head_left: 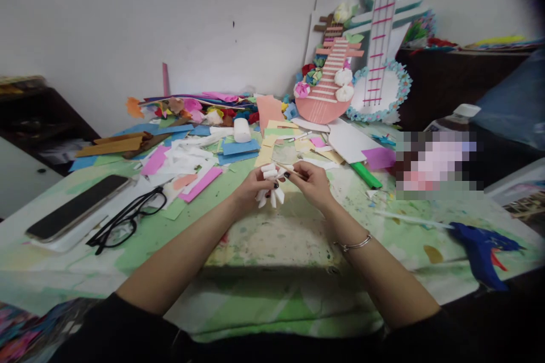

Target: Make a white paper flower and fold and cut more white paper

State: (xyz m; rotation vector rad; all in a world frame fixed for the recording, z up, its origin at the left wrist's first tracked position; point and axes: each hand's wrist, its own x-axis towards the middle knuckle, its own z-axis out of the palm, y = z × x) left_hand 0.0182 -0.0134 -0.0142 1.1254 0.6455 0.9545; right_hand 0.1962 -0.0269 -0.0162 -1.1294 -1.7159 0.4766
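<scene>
Over the near middle of the table, my left hand (250, 191) is closed on a white paper piece (279, 197) with curled, rolled petal-like strips, some hanging below the fingers. My right hand (315, 182) is close beside it, thumb and fingers pinched on what looks like a thin stick (301, 175) touching the paper's upper edge. The fingers partly hide both items. A worn pale board (264, 241) lies beneath my hands.
A phone (79, 204) and black glasses (128, 221) lie left, and a blue glue gun (481, 252) right. Paper scraps (183, 156), a green cutter-like tool (366, 176) and a bottle (457, 116) are further back. Paper instrument shapes (326, 105) lean on the wall.
</scene>
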